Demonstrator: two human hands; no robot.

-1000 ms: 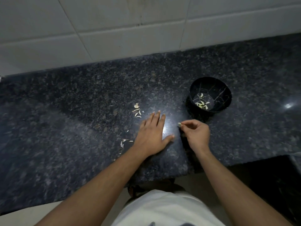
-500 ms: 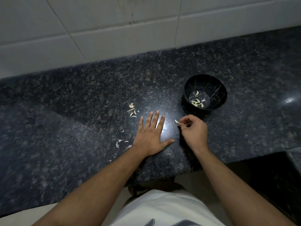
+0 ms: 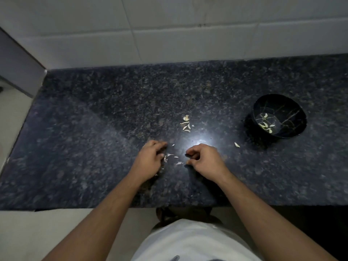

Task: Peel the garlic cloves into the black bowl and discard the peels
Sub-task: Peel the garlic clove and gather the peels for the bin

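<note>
Left hand (image 3: 148, 162) went from flat to curled, like right hand (image 3: 204, 160), raking peels (image 3: 172, 158); grip unclear. Flimsy, light: sweep, pinch.

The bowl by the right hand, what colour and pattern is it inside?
The bowl is black with thin pale crack-like lines inside; the head view shows it.

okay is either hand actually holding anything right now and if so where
Cannot be told. The left hand and right hand both have curled fingers on the counter among loose peels; no grip shows.
</note>
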